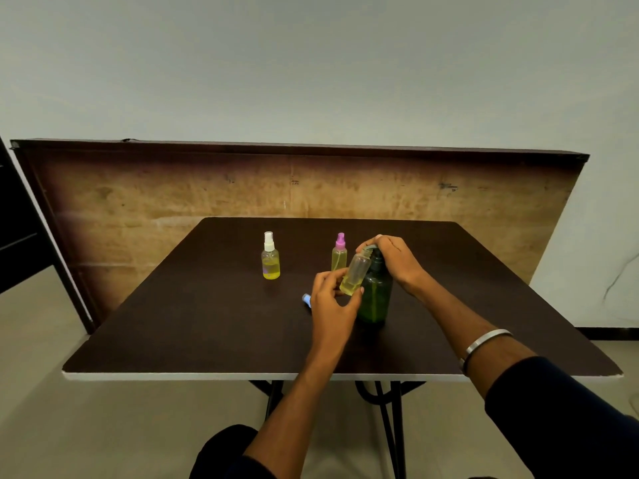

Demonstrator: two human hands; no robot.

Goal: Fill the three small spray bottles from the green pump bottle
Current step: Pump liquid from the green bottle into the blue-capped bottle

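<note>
The green pump bottle (375,297) stands upright on the dark tabletop (207,326), just right of the frame's centre. The right hand (394,259) rests on its pump head, fingers curled over the top, so its grip holds the pump. The left hand (333,302) pinches an uncapped spray bottle (356,274), tilted with its open neck up at the pump spout and a little yellow liquid in its base. A blue cap (306,299) lies on the tabletop just left of that hand. Behind, touching nothing, stand a pink-capped spray bottle (339,252) near centre and a white-capped spray bottle (270,257) further left, both holding yellow liquid. A metal bangle (485,344) circles the right wrist.
</note>
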